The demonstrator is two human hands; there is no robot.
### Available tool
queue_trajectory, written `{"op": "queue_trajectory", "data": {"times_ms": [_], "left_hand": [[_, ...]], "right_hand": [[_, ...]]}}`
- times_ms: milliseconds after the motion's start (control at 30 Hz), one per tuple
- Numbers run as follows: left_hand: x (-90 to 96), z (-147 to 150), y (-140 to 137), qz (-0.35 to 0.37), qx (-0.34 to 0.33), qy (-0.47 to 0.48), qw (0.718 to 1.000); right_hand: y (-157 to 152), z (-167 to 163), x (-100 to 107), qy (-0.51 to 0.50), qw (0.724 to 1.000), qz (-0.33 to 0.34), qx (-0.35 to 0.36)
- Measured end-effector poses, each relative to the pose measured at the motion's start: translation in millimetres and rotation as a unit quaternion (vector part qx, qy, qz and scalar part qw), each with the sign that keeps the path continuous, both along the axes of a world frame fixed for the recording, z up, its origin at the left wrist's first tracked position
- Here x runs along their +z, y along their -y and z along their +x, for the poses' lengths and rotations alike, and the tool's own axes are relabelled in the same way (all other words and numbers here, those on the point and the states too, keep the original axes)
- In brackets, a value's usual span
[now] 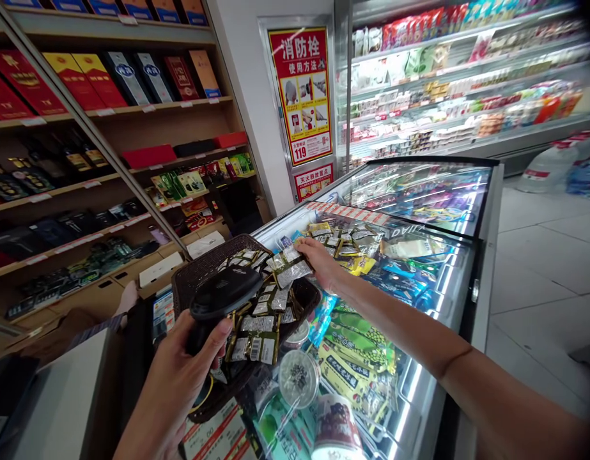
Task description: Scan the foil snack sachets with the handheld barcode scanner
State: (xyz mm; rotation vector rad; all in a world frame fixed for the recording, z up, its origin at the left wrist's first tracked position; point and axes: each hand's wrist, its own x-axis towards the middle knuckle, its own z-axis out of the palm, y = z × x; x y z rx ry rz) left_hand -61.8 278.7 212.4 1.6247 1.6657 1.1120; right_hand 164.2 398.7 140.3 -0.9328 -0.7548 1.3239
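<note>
My left hand [189,358] is wrapped round the handle of a black barcode scanner [227,291], its head tilted over a dark brown woven basket [199,265]. Inside the basket lie several small silver and gold snack packets [256,335], one with a barcode facing up. Above the basket's far side, my right hand [318,259] pinches one silver snack packet [291,265] by its edge. More packets of the same look [364,236] lie in a heap on the glass top of the freezer, just beyond my right hand.
The chest freezer [486,255] holds ice creams and tubs [299,378] under its glass. Shelves [107,115] with boxes and bottles stand at left. A lit chiller [462,89] is at the back, with large water jugs [548,166] on the floor. A fire-hydrant poster [302,96] hangs between.
</note>
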Motion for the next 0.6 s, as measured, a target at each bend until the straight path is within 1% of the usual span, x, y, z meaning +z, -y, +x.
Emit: {"op": "queue_trajectory", "data": {"times_ms": [67, 133, 267, 433, 533, 600], "left_hand": [[-0.9, 0, -1, -0.019, -0.031, 0.018, 0.999], [-2.4, 0, -1, -0.021, -0.043, 0.021, 0.999], [-3.7, 1, 0, -0.018, -0.052, 0.017, 0.998], [0.8, 2, 3, -0.022, -0.057, -0.002, 0.998], [2.8, 3, 3, -0.033, -0.055, -0.004, 0.998], [2.9, 3, 2, -0.041, -0.047, -0.006, 0.998]], "right_hand": [[-4, 8, 4, -0.013, 1.000, -0.015, 0.009], [-8, 13, 4, -0.018, 0.999, -0.016, 0.024], [-12, 17, 2, -0.028, 0.999, -0.012, 0.034], [-9, 18, 3, -0.021, 0.999, -0.017, 0.036], [-13, 17, -3, -0.042, 0.998, -0.023, 0.036], [-22, 17, -10, -0.071, 0.997, -0.030, 0.013]]}}
